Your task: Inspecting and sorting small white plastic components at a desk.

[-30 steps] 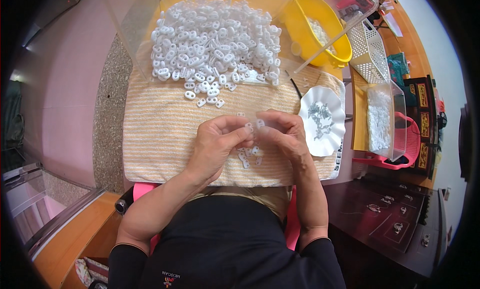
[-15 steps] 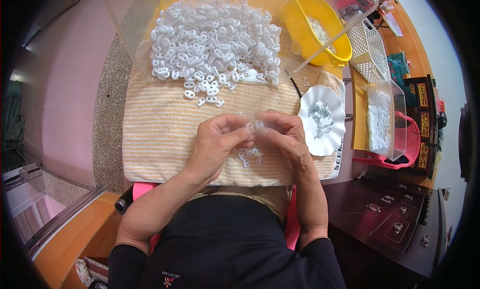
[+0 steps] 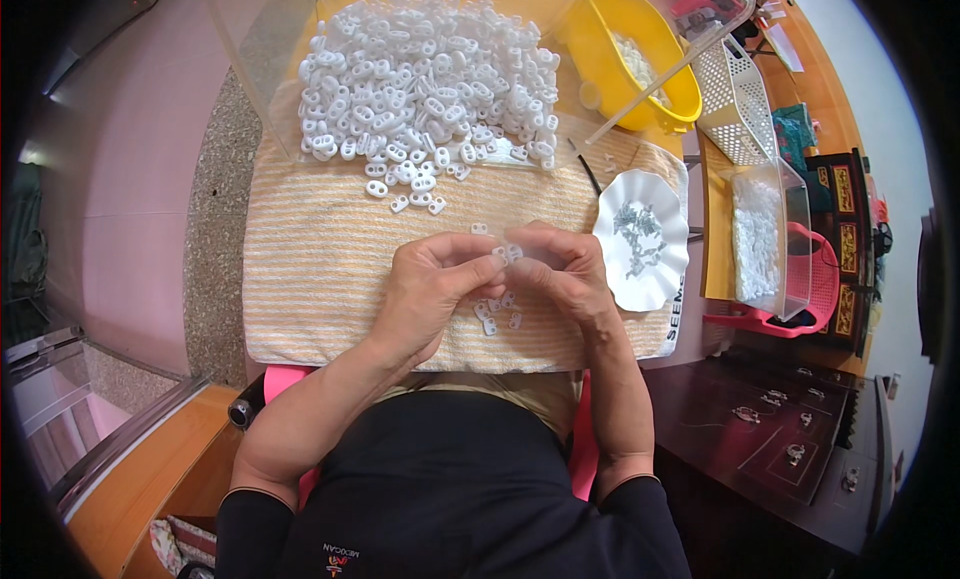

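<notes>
My left hand point(image 3: 428, 284) pinches a small white two-hole plastic piece point(image 3: 500, 252) between thumb and fingertips. Facing it, my right hand point(image 3: 570, 274) is closed on another small white plastic piece point(image 3: 515, 252), and the two pieces meet or nearly meet. Fingers partly cover both. Just below the fingertips, several loose white pieces point(image 3: 489, 327) lie on the striped towel point(image 3: 320, 269), and one more rests above them. Beyond my hands a large heap of white two-hole pieces point(image 3: 430, 89) spills out of a clear plastic bin point(image 3: 240, 69).
Right of my hands stands a white fluted plate point(image 3: 652, 294) with small grey metal bits point(image 3: 637, 234). A thin black stick point(image 3: 589, 174) lies beside it. Farther right are a yellow tub point(image 3: 607, 54), a white perforated basket point(image 3: 752, 129) and a clear box of white items point(image 3: 757, 244).
The right-hand piece has shifted slightly left and down, closer to the left-hand piece. My left hand has barely moved.
</notes>
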Tool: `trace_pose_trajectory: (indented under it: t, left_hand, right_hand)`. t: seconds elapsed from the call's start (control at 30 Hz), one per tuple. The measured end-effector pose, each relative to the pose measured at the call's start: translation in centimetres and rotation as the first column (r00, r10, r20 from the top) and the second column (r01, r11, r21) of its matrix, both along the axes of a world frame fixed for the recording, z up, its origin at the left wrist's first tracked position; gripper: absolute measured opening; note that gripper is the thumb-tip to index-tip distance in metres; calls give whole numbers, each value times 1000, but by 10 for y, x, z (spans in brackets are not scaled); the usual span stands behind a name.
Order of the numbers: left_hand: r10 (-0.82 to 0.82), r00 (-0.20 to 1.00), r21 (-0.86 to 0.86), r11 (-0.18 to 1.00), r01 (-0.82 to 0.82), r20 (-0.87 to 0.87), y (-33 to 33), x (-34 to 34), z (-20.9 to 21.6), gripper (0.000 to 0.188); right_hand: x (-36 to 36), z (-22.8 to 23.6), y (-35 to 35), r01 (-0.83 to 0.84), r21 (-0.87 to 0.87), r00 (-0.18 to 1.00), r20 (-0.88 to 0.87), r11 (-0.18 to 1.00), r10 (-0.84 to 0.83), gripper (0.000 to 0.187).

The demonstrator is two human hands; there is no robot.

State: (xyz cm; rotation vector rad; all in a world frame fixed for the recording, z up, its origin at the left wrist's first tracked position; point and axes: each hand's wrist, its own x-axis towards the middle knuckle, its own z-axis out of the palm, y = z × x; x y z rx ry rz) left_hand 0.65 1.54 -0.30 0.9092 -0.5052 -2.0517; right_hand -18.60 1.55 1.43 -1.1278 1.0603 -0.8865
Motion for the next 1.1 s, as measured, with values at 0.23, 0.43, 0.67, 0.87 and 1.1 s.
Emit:
trace_pose_trajectory:
  t: [0.23,0.43,0.67,0.87,1.1]
  left_hand:
    - [-18,1000,52,998,19,-21,0,1,1,18]
    - [-20,999,29,999,21,-48,0,1,1,16]
    - [-22,996,35,999,25,-87,-1,1,2,13]
    - [-70,987,78,994,82,-146,-2,2,4,11]
    - [-100,971,65,991,116,-217,-1,3,-2,10]
  right_hand:
    - [4,6,1,2,9,1000,-27,1000,-1,25]
    - [9,15,3,45,56,999,18,997,-46,28]
    - [8,11,5,49,28,998,35,998,-50,28]
    - [9,11,6,48,-80,998,40,996,-45,24]
    - [11,11,9,77,-64,992,107,995,-70,23]
